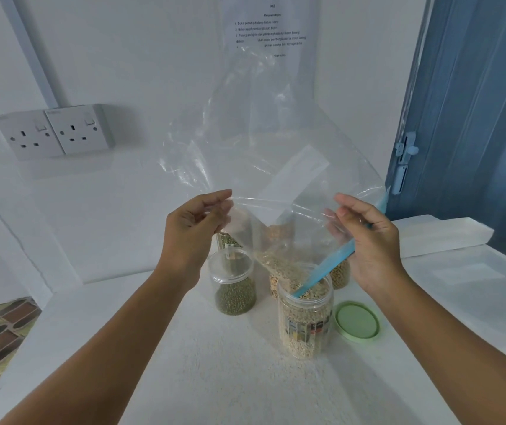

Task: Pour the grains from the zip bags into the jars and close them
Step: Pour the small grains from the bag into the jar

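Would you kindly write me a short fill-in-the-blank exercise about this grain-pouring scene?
1. Both hands hold up a clear zip bag with a ____ zip strip.
2. The bag's corner empties into the open jar, whose ____ lid lies beside it.
3. The jar to its left holds ____ grains.

Missing words: blue; green; green

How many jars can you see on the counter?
4, maybe more hidden: a front jar being filled, a green-bean jar to its left, and two behind the zip bag, left and right.

green lid (356,321); blue zip strip (325,266)
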A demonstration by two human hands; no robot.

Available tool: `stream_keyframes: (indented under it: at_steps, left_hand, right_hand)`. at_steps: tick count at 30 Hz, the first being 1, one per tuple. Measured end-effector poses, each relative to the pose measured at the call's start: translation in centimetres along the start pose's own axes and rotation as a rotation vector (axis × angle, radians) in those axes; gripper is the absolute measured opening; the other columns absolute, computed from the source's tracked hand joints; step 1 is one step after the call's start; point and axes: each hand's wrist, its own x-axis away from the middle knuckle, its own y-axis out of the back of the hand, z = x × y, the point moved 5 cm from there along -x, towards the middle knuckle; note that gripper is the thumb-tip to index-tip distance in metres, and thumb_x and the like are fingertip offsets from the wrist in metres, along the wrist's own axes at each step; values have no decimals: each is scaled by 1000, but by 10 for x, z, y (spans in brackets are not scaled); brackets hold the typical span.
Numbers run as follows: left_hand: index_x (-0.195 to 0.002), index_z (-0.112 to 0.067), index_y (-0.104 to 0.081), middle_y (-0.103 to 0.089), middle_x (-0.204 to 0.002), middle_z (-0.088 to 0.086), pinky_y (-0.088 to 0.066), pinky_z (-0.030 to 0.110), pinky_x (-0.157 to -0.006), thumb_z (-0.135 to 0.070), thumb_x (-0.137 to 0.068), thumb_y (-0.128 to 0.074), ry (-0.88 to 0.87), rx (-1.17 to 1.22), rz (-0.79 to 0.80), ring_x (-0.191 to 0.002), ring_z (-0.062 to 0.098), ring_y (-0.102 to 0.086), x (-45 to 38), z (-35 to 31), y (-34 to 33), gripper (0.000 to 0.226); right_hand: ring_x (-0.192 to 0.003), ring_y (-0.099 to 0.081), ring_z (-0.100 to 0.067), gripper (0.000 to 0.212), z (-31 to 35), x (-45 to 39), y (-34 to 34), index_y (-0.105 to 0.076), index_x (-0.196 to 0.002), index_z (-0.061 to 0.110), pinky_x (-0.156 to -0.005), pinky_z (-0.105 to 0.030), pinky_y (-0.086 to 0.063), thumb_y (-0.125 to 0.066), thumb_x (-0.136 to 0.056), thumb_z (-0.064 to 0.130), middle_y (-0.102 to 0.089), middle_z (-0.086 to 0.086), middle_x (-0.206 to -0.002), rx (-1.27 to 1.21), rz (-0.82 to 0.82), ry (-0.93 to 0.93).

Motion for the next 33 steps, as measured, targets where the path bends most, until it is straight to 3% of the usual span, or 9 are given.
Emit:
stream_keyframes:
  at_steps: [3,5,13,20,24,28,31,33]
  left_hand:
    - [-120,-14,-76,-77,-117,6,-58,40,-101,-3,-103,-59,62,54,58,-110,28,-73,-3,1,3,26]
    - [-120,-11,-75,-77,-118,7,-58,41,-100,2,-102,-59,59,58,90,-108,29,-75,-5,-2,6,28]
    - [-107,-7,-79,-78,-97,10,-56,43,-105,7,-100,-58,33,24,68,-102,26,-75,-4,0,8,26]
    - [-106,-14,-81,-75,-100,6,-53,44,-109,4,-100,-59,53,100,65,-104,25,-70,-2,6,4,29]
    - [-116,-27,-80,-74,-126,-1,-48,38,-110,-1,-102,-59,90,121,173,-124,18,-65,11,18,-8,37]
    - [-118,-31,-80,-65,-119,5,-43,38,-106,-5,-100,-61,234,158,269,-112,22,-59,25,40,-22,37]
    - [-117,-28,-80,-73,-128,1,-47,36,-106,-10,-94,-66,324,184,343,-119,18,-67,39,52,-36,33]
    - [-113,-26,-82,-75,-126,0,-50,30,-99,-3,-97,-64,316,163,331,-117,16,-69,42,55,-42,33]
  right_hand:
    - [-108,-75,-31,29,1,0,1,-73,-121,4,-86,-32,-61,-70,-93,0,-70,-10,-106,8,3,-3]
    - [-108,-75,-31,29,1,0,1,-73,-122,3,-86,-33,-62,-70,-93,-1,-69,-11,-107,12,4,-1]
    - [-101,-71,-24,25,-5,1,1,-77,-116,9,-88,-37,-62,-72,-92,2,-70,-8,-106,13,-1,-30]
    - [-115,-72,-29,36,-16,14,0,-80,-113,18,-90,-39,-62,-80,-79,5,-68,-6,-136,31,101,-82]
    - [-104,-74,-31,34,-15,10,4,-77,-115,8,-87,-33,-61,-75,-83,-3,-69,-16,-131,36,113,-55]
    - [-100,-76,-31,30,-15,6,5,-74,-117,5,-92,-34,-61,-69,-90,-8,-77,-7,-113,51,125,-29]
    - [-104,-75,-32,29,-17,8,8,-74,-116,7,-93,-35,-61,-69,-90,-7,-77,-7,-115,54,119,-28]
    - [-103,-75,-31,29,-17,10,10,-75,-114,8,-89,-32,-62,-70,-90,-6,-76,-8,-119,46,108,-36]
